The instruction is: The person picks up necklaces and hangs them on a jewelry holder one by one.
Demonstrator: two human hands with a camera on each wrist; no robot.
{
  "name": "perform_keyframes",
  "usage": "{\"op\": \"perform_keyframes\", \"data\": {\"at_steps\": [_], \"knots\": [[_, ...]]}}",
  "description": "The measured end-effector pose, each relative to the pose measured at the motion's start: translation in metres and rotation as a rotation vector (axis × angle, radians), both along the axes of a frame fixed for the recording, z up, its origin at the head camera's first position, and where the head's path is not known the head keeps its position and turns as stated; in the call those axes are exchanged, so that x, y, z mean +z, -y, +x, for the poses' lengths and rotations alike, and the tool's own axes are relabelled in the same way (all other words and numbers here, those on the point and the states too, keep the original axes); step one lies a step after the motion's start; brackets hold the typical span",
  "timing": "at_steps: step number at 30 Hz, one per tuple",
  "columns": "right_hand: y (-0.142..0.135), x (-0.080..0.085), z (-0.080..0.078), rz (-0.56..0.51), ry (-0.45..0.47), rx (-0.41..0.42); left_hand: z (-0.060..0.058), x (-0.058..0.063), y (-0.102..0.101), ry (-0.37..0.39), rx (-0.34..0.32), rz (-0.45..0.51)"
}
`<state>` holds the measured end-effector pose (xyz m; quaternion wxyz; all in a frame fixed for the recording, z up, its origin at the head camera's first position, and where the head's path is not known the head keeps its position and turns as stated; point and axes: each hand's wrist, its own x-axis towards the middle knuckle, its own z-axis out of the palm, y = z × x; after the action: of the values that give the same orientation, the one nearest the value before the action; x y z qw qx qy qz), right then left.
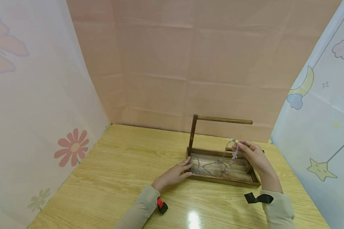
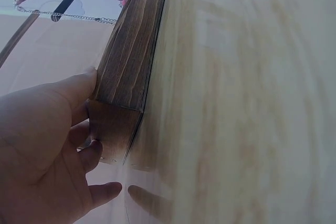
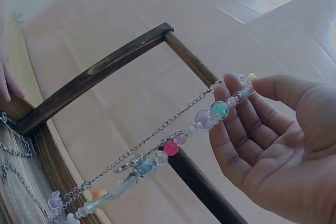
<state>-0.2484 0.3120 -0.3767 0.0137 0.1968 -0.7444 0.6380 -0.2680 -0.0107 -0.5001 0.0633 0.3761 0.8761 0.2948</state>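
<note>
A dark wooden jewelry stand (image 1: 218,180) with a shallow tray base stands on the table. My right hand (image 1: 253,156) pinches a beaded chain necklace (image 3: 203,119) between thumb and fingertips above the tray's right part. Clear, purple, green and pink beads and a silver chain hang from the pinch, and the lower end reaches down to the tray. My left hand (image 1: 175,172) rests at the tray's left end, fingers over the edge. In the left wrist view its thumb (image 2: 84,83) touches the tray's corner, the other fingers loosely bent beside the end wall.
Silver chains (image 1: 198,163) lie in the tray's left and middle. An upright post (image 1: 193,132) carries a long horizontal bar (image 1: 225,120) above the tray; a lower bar (image 1: 228,149) is partly hidden by my right hand. A pinkish backdrop (image 1: 154,95) stands behind the table (image 1: 126,165).
</note>
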Motion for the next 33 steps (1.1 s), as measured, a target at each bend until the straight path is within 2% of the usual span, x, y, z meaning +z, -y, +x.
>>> {"op": "perform_keyframes", "data": {"at_steps": [7, 11, 22, 33], "knots": [[0.004, -0.001, -0.004, -0.188, 0.058, 0.108, 0.0, 0.001, 0.0, -0.01, 0.002, -0.004], [0.007, -0.001, -0.005, -0.238, 0.07, 0.138, 0.0, 0.001, -0.001, -0.008, 0.004, -0.004], [0.015, -0.001, -0.006, -0.317, 0.106, 0.131, 0.0, 0.001, 0.0, 0.004, 0.003, -0.004], [0.023, 0.001, -0.008, -0.281, 0.149, 0.077, -0.002, -0.002, -0.001, -0.025, 0.008, -0.01]]}}
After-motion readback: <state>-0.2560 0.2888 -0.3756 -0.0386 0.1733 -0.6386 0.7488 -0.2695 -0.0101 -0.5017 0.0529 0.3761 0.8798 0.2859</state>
